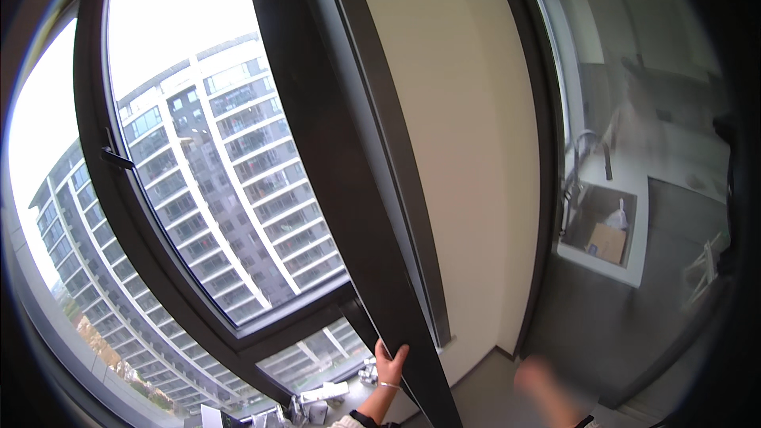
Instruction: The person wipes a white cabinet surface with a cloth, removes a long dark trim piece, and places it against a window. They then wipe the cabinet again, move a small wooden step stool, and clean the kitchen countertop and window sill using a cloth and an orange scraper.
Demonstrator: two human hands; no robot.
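Low in the middle of the head view, my left hand (390,364) grips the edge of a tall dark door panel (380,249). The thumb lies on its face and the fingers are around the edge. A thin bracelet circles that wrist. My right hand (538,377) is raised at the lower right over the grey floor, apart from the panel. Motion blur hides its fingers, and I see nothing held in it. Close behind the panel runs another dark upright frame (392,148), against a beige wall (469,131).
A dark-framed window (238,333) with a black handle (117,158) fills the left; apartment towers stand outside. Boxes and plastic-wrapped items (321,395) lie below it. Rightward, a counter sink (635,238) holds a cardboard box (606,242) and a plastic bag (618,217).
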